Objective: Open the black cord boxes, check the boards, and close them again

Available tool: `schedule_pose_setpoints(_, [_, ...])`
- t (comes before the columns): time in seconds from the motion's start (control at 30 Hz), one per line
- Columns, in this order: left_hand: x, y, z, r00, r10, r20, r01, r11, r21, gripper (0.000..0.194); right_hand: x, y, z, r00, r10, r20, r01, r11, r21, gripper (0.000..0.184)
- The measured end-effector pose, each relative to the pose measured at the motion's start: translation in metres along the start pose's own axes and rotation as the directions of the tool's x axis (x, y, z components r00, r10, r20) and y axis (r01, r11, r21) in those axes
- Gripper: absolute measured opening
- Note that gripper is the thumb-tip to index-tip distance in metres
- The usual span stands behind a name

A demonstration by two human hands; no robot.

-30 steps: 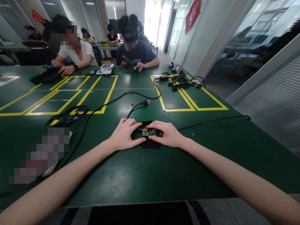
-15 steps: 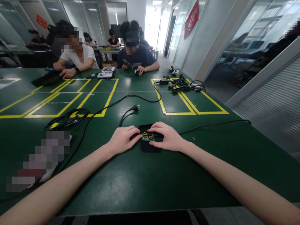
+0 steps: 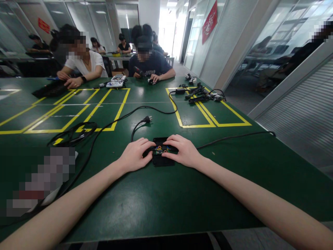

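From where I'm watching, the left hand [image 3: 136,152] and the right hand [image 3: 186,151] are facing each other over a small circuit board [image 3: 159,152], which is lying across the middle of an open black case [image 3: 163,160] on the green table [image 3: 182,208]. Against half a second ago, the left thumb is sitting further off the board, and the board's green near edge is showing less. I'm reading that as the board lying flatter against the case, with the work now resting on how the two line up; I'm not managing to tell whether it is seated.

The right thumb and forefinger are pinching the board's right end by its near and far edges. The left thumb and forefinger are standing apart at the other end, and I cannot tell whether they are gripping anything between them.

The board's long axis is running left to right, its parts facing up. One cord [image 3: 234,136] is trailing off beyond the right hand; beyond the left fingers, a plug [image 3: 148,119] is pointing right.
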State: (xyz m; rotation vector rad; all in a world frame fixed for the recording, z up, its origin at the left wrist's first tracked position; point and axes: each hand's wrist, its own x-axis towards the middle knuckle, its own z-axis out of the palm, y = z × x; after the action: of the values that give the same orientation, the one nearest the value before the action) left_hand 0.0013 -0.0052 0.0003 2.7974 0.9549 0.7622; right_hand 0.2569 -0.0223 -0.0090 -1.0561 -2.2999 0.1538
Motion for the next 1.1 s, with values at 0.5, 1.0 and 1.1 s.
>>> schedule_pose_setpoints(0.5, [0.0,0.002,-0.004,0.998,-0.045,-0.044,0.043,0.998,-0.056,0.014,-0.005,0.016,-0.029,0.997,-0.005,0.071,-0.003,0.993,0.116,0.007])
schedule_pose_setpoints(1.0, [-0.003,0.005,-0.011,0.994,0.102,-0.037,-0.107,0.974,-0.199,0.012,-0.006,0.005,-0.039,0.974,-0.044,0.22,-0.023,0.955,0.296,0.012])
schedule_pose_setpoints(1.1, [-0.003,0.006,-0.012,0.992,0.121,-0.026,-0.124,0.972,-0.2,0.012,-0.005,0.005,-0.039,0.97,-0.055,0.236,-0.017,0.956,0.292,0.011])
